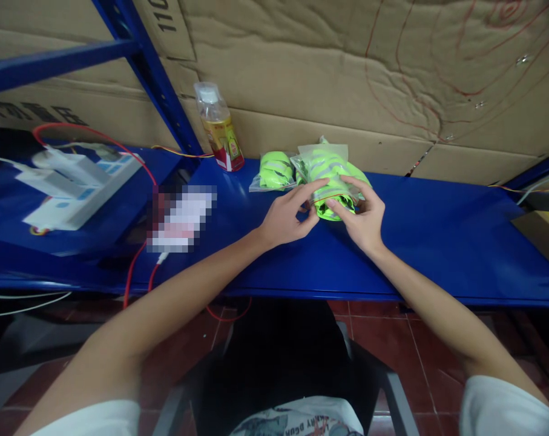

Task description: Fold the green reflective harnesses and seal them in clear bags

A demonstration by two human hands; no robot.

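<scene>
Folded neon-yellow fabric with grey bands [332, 209] sits partly inside a clear plastic bag [335, 152], its lower roll showing at the bag's edge. My left hand [289, 217] grips the bag's left edge, thumb and fingers curved round it. On the right side, my right hand [364, 219] pinches the bag and fabric, thumb on the front. Just left lies another clear bag with a neon-yellow bundle [275, 170]. More neon-yellow material shows behind the held bag, partly hidden.
A bottle with a red and yellow label [224, 140] stands at the back of the blue shelf [437, 242]. Left are a pixelated object [182, 218], red cables and a white power strip [83, 197]. Cardboard [301, 79] forms the back; a box [542, 233] sits far right.
</scene>
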